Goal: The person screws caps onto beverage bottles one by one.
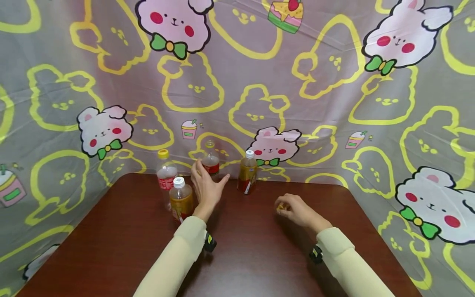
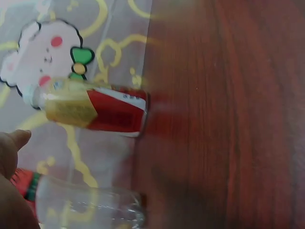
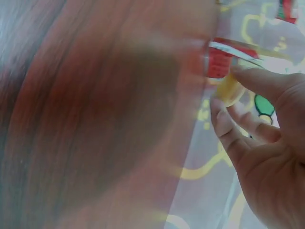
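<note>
My left hand (image 1: 208, 187) reaches toward a clear bottle (image 1: 211, 163) with a red label and no cap on its neck. Thumb and fingers are spread apart, in front of the bottle, and hide part of it. In the left wrist view only a bit of that hand (image 2: 12, 162) shows, overlapping the red label of the clear bottle (image 2: 90, 205). Over the right part of the table, my right hand (image 1: 297, 210) pinches a small yellow bottle cap (image 3: 229, 90) between thumb and fingertips.
On the brown table (image 1: 252, 247), a white-capped bottle of amber drink (image 1: 247, 173) stands at the back. At left are a yellow-capped clear bottle (image 1: 165, 175) and another white-capped amber bottle (image 1: 182, 202). A patterned cloth (image 1: 326, 103) hangs behind.
</note>
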Action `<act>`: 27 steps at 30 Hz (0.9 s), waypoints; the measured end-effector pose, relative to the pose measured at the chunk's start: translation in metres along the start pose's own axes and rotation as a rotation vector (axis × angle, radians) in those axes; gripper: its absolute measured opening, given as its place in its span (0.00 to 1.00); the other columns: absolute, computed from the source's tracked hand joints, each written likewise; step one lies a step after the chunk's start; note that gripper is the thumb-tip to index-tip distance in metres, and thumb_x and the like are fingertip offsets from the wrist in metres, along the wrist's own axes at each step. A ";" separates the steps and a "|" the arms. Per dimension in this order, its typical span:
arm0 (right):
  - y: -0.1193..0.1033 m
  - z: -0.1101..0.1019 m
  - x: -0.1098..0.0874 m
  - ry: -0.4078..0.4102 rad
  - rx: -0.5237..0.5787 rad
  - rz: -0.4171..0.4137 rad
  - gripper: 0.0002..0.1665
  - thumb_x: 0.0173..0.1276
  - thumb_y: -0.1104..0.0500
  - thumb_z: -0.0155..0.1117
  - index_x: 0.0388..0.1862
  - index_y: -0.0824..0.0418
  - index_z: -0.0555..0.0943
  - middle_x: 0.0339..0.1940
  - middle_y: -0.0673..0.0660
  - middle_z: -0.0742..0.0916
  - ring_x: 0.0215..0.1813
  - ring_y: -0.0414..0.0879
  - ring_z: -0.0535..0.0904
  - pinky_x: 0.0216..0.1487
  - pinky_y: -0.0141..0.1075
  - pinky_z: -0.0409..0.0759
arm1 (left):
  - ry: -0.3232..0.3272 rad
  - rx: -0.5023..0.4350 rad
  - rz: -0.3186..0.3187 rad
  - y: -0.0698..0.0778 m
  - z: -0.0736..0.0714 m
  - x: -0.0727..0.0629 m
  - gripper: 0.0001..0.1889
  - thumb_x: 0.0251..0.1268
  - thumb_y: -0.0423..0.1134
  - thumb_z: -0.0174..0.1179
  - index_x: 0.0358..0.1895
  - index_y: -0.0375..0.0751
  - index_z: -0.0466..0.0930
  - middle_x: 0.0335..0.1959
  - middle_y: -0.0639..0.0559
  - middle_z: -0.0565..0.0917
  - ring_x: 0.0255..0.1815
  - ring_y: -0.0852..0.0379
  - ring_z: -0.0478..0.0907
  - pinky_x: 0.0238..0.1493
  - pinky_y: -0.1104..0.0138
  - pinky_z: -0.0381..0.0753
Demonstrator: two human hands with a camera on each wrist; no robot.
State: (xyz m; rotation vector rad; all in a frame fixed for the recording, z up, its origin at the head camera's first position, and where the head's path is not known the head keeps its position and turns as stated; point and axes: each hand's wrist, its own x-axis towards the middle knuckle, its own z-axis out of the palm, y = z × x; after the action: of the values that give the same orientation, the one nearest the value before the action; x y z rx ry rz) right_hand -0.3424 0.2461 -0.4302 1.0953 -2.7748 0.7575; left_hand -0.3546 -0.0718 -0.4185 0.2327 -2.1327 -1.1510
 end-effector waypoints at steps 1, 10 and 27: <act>-0.001 -0.002 -0.001 0.014 0.027 0.008 0.09 0.66 0.67 0.72 0.44 0.58 0.85 0.36 0.50 0.83 0.39 0.43 0.79 0.40 0.38 0.81 | -0.007 -0.004 -0.025 -0.002 0.003 0.003 0.60 0.50 0.54 0.80 0.81 0.41 0.49 0.77 0.38 0.56 0.76 0.36 0.56 0.75 0.46 0.58; -0.019 -0.018 -0.008 0.093 0.116 0.025 0.15 0.62 0.67 0.76 0.44 0.54 0.84 0.37 0.50 0.84 0.38 0.42 0.80 0.40 0.36 0.82 | -0.049 -0.086 -0.146 -0.013 0.017 0.023 0.52 0.56 0.44 0.77 0.79 0.39 0.53 0.73 0.34 0.67 0.72 0.34 0.67 0.70 0.46 0.67; -0.049 -0.044 -0.013 0.238 0.174 -0.035 0.15 0.62 0.64 0.77 0.45 0.51 0.84 0.38 0.46 0.84 0.38 0.41 0.81 0.39 0.36 0.82 | -0.237 0.004 0.151 0.019 -0.008 -0.006 0.42 0.56 0.40 0.77 0.73 0.48 0.64 0.63 0.42 0.76 0.63 0.38 0.75 0.61 0.44 0.75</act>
State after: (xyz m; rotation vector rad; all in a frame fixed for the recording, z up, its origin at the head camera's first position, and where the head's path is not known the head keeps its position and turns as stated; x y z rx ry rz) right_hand -0.3056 0.2446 -0.3738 1.0015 -2.5249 1.0653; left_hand -0.3417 -0.0628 -0.4037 -0.0661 -2.3130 -1.1322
